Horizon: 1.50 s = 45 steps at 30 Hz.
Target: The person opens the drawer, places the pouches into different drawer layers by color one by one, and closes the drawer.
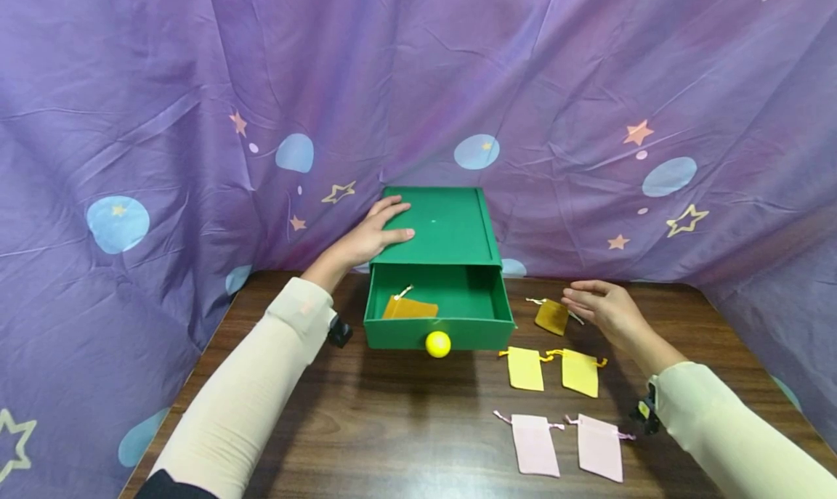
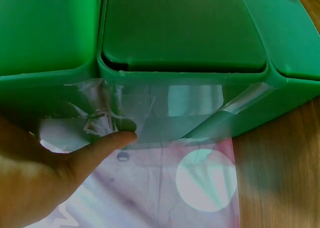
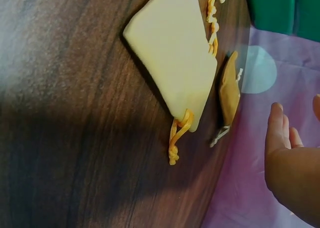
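"The hands?"

"The left hand (image 1: 371, 236) is resting, fingers spread, on the green box (image 1: 451, 226); the right hand (image 1: 609, 310) is hovering, fingers loosely extended."

"Pouches?"

"An orange pouch (image 1: 410, 309) is lying in the drawer (image 1: 399, 334), right of the left hand; a brown pouch (image 1: 551, 317), beside the right."

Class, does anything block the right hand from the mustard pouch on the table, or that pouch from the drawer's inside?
Nothing visible stands between the right hand and the mustard pouch. Toward the drawer, only its right wall is in the way.
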Tool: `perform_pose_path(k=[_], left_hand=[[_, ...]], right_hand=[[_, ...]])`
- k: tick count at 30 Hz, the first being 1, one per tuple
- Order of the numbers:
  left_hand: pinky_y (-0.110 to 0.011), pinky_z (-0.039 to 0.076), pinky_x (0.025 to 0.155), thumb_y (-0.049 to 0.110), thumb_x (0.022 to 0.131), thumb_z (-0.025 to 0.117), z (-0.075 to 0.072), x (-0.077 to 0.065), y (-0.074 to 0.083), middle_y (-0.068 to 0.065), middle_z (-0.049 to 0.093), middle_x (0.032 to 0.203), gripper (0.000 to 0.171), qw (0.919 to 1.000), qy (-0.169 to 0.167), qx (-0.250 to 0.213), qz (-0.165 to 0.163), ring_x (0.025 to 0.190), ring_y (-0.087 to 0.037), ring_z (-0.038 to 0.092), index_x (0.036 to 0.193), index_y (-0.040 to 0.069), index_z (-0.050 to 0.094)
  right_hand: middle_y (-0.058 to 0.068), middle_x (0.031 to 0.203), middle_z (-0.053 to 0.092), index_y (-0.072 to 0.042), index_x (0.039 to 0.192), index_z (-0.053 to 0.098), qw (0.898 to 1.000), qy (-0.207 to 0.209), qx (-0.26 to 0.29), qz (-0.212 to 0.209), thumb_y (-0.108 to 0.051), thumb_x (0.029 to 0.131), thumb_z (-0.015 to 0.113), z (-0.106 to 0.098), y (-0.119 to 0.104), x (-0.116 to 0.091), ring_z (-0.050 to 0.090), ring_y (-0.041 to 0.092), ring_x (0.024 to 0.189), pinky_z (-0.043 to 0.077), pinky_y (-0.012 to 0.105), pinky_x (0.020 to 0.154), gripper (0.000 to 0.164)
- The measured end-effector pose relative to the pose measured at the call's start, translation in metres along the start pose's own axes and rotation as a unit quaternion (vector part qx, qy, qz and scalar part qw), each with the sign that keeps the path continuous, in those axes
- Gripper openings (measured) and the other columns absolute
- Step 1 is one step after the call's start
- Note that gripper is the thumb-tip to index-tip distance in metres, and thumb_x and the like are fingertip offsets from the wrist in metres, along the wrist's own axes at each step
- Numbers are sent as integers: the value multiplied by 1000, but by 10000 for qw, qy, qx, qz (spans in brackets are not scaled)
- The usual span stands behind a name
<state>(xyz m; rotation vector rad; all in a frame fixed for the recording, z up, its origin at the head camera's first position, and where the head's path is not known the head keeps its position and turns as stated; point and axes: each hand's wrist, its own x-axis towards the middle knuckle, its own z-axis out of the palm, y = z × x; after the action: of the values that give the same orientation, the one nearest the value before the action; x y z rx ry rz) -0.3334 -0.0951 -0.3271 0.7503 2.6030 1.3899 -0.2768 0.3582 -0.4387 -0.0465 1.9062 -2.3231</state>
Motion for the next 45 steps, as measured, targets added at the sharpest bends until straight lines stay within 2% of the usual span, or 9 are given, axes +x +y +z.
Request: perform_pose_path(k=[3,7,21,26,29,33,36,41,45], left_hand=[[-50,14,128,22,105,61,0,0,0,-11,8,173,65,10000,-6,5,-4,159,-31,4,161,5,32],[-51,13,128,21,104,61,0,-1,1,-12,8,172,66,10000,11,54,22,159,-32,5,161,4,32],[-50,11,128,19,103,61,1,0,1,-15,11,172,65,9999,110,78,105,158,-33,6,159,1,34],[-51,11,128,20,103,61,1,-1,1,-14,10,172,65,9999,102,94,96,158,-33,6,160,1,34],[-51,11,128,20,103,61,1,-1,1,-15,10,172,65,9999,86,107,100,158,-34,5,160,1,33],[-51,10,128,19,103,61,1,-1,0,-15,10,172,66,9999,79,86,111,158,-34,5,160,0,33],[-51,10,128,19,103,61,1,0,0,-15,10,172,66,9999,67,60,113,158,-34,5,160,0,33],[-51,11,128,19,103,61,1,-1,1,-14,9,172,66,9999,67,53,86,158,-33,5,160,1,33],[-52,12,128,20,103,62,1,-1,1,-13,9,172,66,10000,43,40,61,159,-33,4,160,2,33]], right_hand=[[4,94,76,1,109,60,10000,52,0,67,6,102,56,-2,2,1,75,14,92,58,27,91,10],[2,91,75,8,116,55,9996,188,-111,173,4,101,59,-3,4,1,75,13,88,58,27,91,16],[-8,89,74,12,124,44,9942,520,-798,499,-10,101,66,-8,10,5,73,7,84,58,27,91,39],[-10,88,72,9,121,46,9921,612,-893,636,-11,101,67,-7,11,4,73,8,82,59,28,89,36],[-8,90,70,13,126,44,9880,723,-1157,730,-12,101,68,-7,12,6,73,9,82,60,29,88,43],[-4,92,67,21,139,33,9793,845,-1657,799,-14,100,68,-6,19,8,72,9,80,61,28,84,63],[-1,92,66,22,144,27,9716,898,-2018,848,-13,100,70,-5,26,11,71,8,78,62,28,81,71],[7,97,63,25,141,32,9587,945,-2583,732,-9,97,71,-3,32,14,69,7,77,62,28,75,68],[18,107,58,26,138,35,9475,983,-2967,671,-4,95,72,-1,34,17,66,7,77,62,27,74,64]])
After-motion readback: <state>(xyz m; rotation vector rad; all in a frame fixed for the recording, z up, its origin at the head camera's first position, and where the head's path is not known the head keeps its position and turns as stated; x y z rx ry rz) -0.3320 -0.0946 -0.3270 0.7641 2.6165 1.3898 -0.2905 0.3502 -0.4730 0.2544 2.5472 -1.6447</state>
